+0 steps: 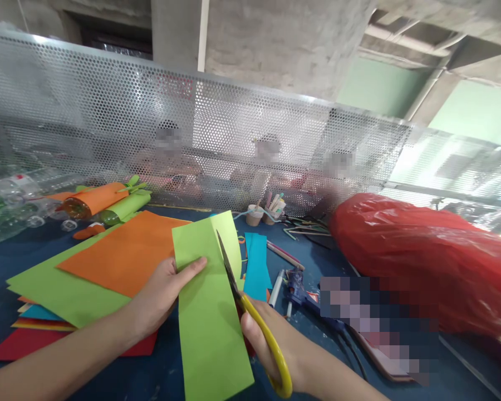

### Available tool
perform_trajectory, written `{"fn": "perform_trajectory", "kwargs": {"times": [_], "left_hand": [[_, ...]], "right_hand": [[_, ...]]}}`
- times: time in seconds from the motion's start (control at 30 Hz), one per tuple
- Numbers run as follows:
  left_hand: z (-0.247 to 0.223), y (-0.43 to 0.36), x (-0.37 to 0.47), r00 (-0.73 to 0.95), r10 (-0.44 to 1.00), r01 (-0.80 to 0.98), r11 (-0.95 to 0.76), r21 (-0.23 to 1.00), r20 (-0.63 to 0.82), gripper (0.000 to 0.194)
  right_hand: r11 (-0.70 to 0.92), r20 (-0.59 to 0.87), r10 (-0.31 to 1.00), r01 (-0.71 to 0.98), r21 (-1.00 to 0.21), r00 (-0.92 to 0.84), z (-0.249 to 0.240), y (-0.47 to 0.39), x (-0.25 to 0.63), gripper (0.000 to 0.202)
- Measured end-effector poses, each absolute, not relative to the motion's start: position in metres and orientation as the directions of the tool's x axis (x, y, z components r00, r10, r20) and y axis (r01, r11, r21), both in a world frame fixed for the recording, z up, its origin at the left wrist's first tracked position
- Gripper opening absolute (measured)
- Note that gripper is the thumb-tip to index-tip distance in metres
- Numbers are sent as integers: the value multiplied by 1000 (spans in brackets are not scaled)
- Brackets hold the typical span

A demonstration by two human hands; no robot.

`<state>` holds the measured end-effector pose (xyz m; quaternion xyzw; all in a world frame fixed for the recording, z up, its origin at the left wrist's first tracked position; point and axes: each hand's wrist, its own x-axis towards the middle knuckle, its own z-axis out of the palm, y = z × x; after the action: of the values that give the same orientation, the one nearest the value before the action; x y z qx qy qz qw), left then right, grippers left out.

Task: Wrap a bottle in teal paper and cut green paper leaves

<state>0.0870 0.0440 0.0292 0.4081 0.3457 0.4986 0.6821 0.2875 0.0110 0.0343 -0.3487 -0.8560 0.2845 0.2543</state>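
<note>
A light green paper sheet (211,334) is pinched at its left edge by my left hand (167,292), thumb on top and fingers hidden behind. My right hand (271,334) grips yellow-handled scissors (271,345). Their dark blades lie along the right part of the sheet, pointing up and away, and a strip on that side bends away at the top. Behind my left forearm lies a stack of coloured sheets, with an orange sheet (129,250) over a larger green sheet (75,289). Just beyond my right hand is a blue paper piece (256,264).
To the right lie a blue glue gun (298,287), a white marker (276,288), a partly blurred phone (384,356) and a big red plastic bag (421,262). Cups of pens (273,209) stand at the back, before a perforated metal screen (234,128). Paper-wrapped bottles (96,200) lie left.
</note>
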Motion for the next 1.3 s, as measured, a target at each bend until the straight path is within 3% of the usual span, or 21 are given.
{"fn": "perform_trajectory", "kwargs": {"times": [0.37, 0.57, 0.87, 1.07, 1.3], "left_hand": [[27, 51, 80, 166, 982, -395, -14, 919, 86, 27], [29, 50, 82, 5, 998, -348, -62, 936, 68, 30], [29, 44, 85, -75, 996, -322, -64, 945, 41, 26], [33, 45, 82, -69, 995, -238, -90, 967, 75, 25], [33, 45, 81, -23, 998, -250, -63, 966, 59, 23]], "right_hand": [[585, 193, 754, 510, -630, -628, 37, 11, 287, 59], [589, 184, 749, 512, -625, -636, 35, 9, 287, 59], [593, 181, 761, 555, -583, -623, 33, 7, 285, 69], [654, 256, 728, 533, -536, -636, 35, 5, 285, 67], [627, 244, 745, 528, -573, -620, 29, 9, 284, 61]]}}
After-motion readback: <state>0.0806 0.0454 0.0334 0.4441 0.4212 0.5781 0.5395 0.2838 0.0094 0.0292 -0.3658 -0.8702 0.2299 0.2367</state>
